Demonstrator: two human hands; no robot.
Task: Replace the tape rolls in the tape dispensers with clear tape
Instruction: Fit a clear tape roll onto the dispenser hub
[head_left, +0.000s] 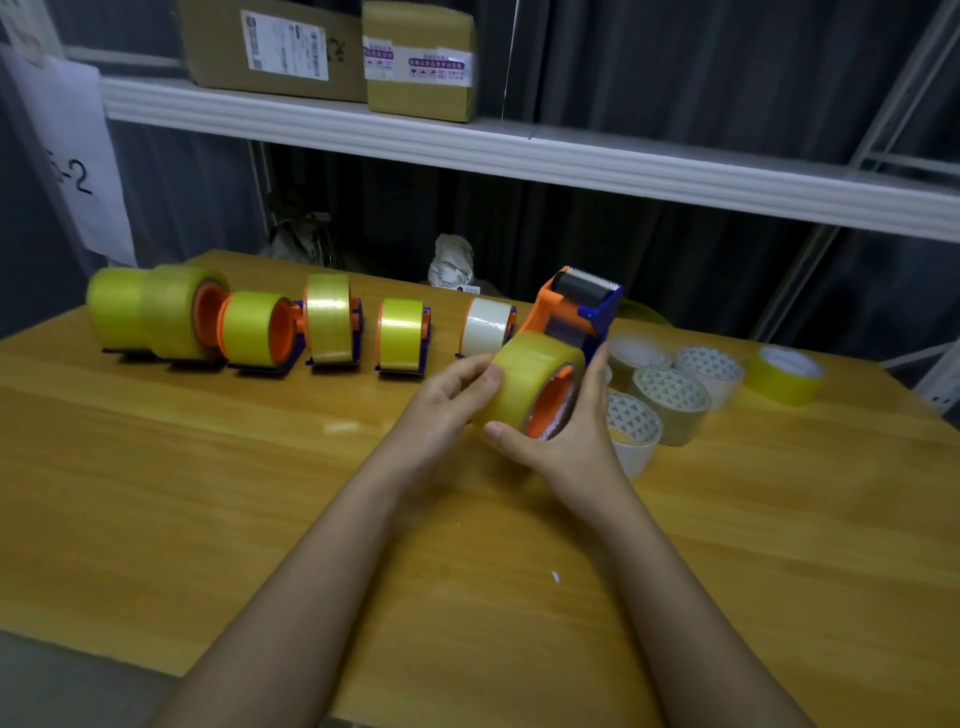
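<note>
An orange and blue tape dispenser (576, 306) lies tilted above the table, with a yellow tape roll (530, 374) seated on its orange hub. My left hand (447, 400) grips the roll's left side. My right hand (566, 441) cups the roll and dispenser from below and the right. To the left, a row of several dispensers stands along the table: most carry yellow rolls (327, 319), and the nearest one carries a clear whitish roll (485, 325). Several loose clear rolls (672, 402) sit at the right.
A loose yellow roll (784, 374) lies at the far right of the wooden table (260, 493). A white shelf (519, 145) with cardboard boxes (421, 57) hangs above the table's back edge. Crumpled paper (452, 262) lies behind the table.
</note>
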